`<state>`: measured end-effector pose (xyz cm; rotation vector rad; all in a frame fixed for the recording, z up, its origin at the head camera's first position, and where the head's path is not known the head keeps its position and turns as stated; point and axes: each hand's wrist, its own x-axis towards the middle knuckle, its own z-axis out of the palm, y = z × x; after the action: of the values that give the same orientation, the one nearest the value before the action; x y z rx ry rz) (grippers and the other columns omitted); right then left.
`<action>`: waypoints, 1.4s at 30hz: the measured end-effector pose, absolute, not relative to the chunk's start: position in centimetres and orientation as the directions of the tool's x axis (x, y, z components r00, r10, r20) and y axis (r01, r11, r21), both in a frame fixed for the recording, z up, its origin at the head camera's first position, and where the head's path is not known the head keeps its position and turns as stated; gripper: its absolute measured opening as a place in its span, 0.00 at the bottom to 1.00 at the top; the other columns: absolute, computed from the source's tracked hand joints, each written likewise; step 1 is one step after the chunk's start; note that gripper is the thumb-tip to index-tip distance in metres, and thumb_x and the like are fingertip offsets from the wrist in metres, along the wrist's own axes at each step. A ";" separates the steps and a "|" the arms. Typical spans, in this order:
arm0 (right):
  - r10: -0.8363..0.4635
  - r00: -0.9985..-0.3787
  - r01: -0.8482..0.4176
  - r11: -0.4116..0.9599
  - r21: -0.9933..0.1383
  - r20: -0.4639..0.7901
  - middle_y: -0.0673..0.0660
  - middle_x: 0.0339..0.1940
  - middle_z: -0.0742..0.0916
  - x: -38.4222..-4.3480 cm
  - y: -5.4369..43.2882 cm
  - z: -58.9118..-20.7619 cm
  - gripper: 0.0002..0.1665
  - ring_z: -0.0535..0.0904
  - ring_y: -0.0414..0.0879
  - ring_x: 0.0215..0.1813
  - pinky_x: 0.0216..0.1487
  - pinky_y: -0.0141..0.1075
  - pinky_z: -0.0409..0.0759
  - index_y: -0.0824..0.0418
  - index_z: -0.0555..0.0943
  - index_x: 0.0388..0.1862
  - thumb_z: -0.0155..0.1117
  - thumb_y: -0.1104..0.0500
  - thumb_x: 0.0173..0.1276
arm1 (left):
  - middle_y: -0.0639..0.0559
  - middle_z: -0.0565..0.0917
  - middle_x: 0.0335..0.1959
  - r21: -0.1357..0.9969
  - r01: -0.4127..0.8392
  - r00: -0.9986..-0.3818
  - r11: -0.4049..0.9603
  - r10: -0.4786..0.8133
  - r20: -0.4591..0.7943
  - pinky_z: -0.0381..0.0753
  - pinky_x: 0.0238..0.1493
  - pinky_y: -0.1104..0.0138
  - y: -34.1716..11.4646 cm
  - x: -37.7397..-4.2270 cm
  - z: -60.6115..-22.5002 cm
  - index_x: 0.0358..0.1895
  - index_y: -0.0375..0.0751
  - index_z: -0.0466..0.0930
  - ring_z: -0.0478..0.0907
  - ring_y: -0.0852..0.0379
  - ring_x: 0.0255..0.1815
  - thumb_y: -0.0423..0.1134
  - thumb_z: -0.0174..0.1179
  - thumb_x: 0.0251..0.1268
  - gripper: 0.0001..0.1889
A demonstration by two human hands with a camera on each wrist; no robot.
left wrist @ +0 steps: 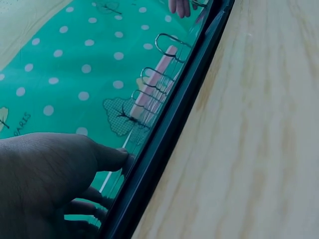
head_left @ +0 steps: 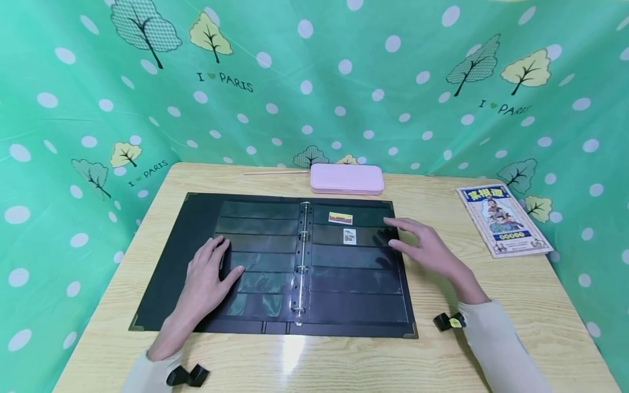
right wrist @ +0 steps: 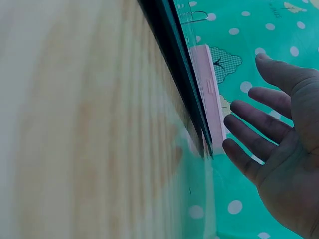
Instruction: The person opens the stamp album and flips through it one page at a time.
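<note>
A black ring-bound stamp album (head_left: 162,273) lies spread on the table, its metal rings (head_left: 303,236) down the middle. On the right page, a red, yellow and white stamp (head_left: 340,218) sits in the top strip. Just below it is a small pale stamp (head_left: 349,236). My left hand (head_left: 203,281) rests on the left page with fingers relaxed. Over the right edge of the album my right hand (head_left: 425,245) hovers, its fingers extended and holding nothing; the right wrist view shows the palm (right wrist: 294,179) apart from the album.
Behind the album sits a pink case (head_left: 346,179), with a thin stick-like item (head_left: 275,173) to its left. A colourful booklet (head_left: 503,220) lies at the right on the wooden table (head_left: 354,365). Green dotted cloth (head_left: 275,65) hangs around the back and sides.
</note>
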<state>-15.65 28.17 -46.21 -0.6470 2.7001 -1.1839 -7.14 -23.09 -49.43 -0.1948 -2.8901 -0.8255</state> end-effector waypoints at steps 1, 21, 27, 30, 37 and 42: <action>-0.428 -0.902 -0.333 0.602 -0.726 0.060 0.66 0.81 0.78 -15.9 28.1 -46.3 0.33 0.69 0.69 0.83 0.79 0.70 0.67 0.61 0.76 0.83 0.69 0.56 0.84 | 0.27 0.66 0.82 0.517 0.162 -0.982 0.840 0.088 0.166 0.56 0.78 0.26 -23.1 -7.2 -49.5 0.80 0.23 0.69 0.56 0.24 0.85 0.44 0.72 0.77 0.39; -0.322 -0.947 -0.216 0.659 -0.721 -0.010 0.64 0.92 0.62 -18.8 28.4 -49.0 0.46 0.48 0.67 0.92 0.84 0.74 0.49 0.54 0.68 0.89 0.77 0.50 0.78 | 0.30 0.70 0.81 0.609 0.140 -0.983 0.781 0.038 0.178 0.60 0.78 0.27 -23.5 -7.7 -49.8 0.75 0.29 0.78 0.58 0.26 0.86 0.42 0.79 0.69 0.37; -0.348 -0.937 -0.254 0.688 -0.680 -0.002 0.61 0.93 0.59 -19.2 28.6 -49.8 0.51 0.38 0.62 0.94 0.85 0.74 0.45 0.56 0.64 0.91 0.78 0.48 0.77 | 0.30 0.70 0.83 0.641 0.136 -0.986 0.756 0.043 0.158 0.54 0.83 0.29 -23.7 -7.8 -49.9 0.75 0.32 0.80 0.52 0.29 0.90 0.44 0.79 0.69 0.35; -0.362 -0.932 -0.265 0.701 -0.662 -0.010 0.59 0.94 0.56 -19.1 28.6 -49.9 0.53 0.34 0.60 0.94 0.85 0.74 0.44 0.55 0.60 0.93 0.76 0.46 0.78 | 0.28 0.70 0.83 0.630 0.158 -0.983 0.761 0.064 0.170 0.48 0.86 0.32 -23.8 -7.9 -50.0 0.75 0.32 0.79 0.53 0.26 0.89 0.44 0.78 0.70 0.35; -0.386 -0.922 -0.285 0.738 -0.612 -0.036 0.55 0.95 0.55 -18.8 28.4 -49.9 0.61 0.36 0.60 0.94 0.84 0.76 0.47 0.50 0.55 0.95 0.79 0.40 0.73 | 0.27 0.70 0.82 0.596 0.203 -0.975 0.777 0.102 0.200 0.48 0.85 0.29 -23.8 -7.9 -50.2 0.76 0.31 0.79 0.55 0.23 0.87 0.43 0.78 0.71 0.35; -0.427 -0.903 -0.338 0.768 -0.545 -0.042 0.55 0.95 0.56 -18.8 28.2 -49.9 0.60 0.37 0.62 0.94 0.85 0.74 0.46 0.55 0.58 0.93 0.79 0.40 0.73 | 0.27 0.70 0.81 0.588 0.211 -0.972 0.781 0.107 0.207 0.47 0.85 0.31 -23.8 -7.8 -50.3 0.76 0.32 0.79 0.55 0.23 0.87 0.43 0.77 0.71 0.34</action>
<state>-18.80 28.22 -49.92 -0.6103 2.7978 -0.8154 -7.83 -23.82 -50.28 -0.2525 -2.8091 -0.9567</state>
